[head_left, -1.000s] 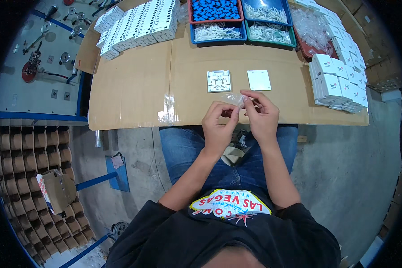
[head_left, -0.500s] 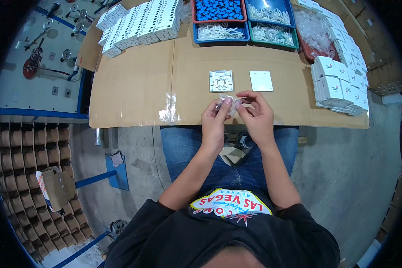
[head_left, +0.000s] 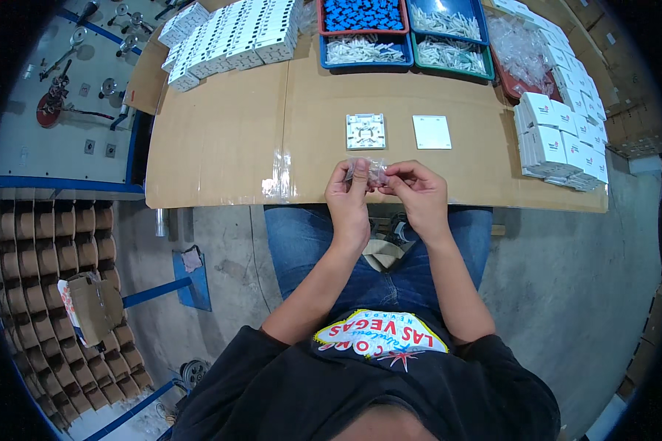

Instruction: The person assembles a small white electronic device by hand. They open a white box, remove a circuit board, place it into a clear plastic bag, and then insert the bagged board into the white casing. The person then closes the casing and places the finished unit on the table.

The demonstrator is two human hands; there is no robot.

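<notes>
Both hands hold a small clear plastic bag (head_left: 376,170) between them, over the near edge of the cardboard-covered table. My left hand (head_left: 348,198) pinches its left side with thumb and fingers. At the right side, the fingertips of my right hand (head_left: 423,192) grip the plastic. What the bag contains is too small to make out. Just beyond my hands lies a square white frame plate (head_left: 365,132) with its mechanism side up. To the right of it is a plain white square cover plate (head_left: 432,132), apart from the frame plate.
At the far side stand a tray of blue parts (head_left: 364,15) and trays of white plugs (head_left: 368,51). Rows of white boxes (head_left: 235,37) fill the back left. Stacked white packs (head_left: 555,140) stand at right, near a red tray with clear bags (head_left: 521,55).
My left hand has shifted slightly left, and more of the plastic bag shows stretched between my fingers. My right hand's raised fingers have closed in on the bag.
</notes>
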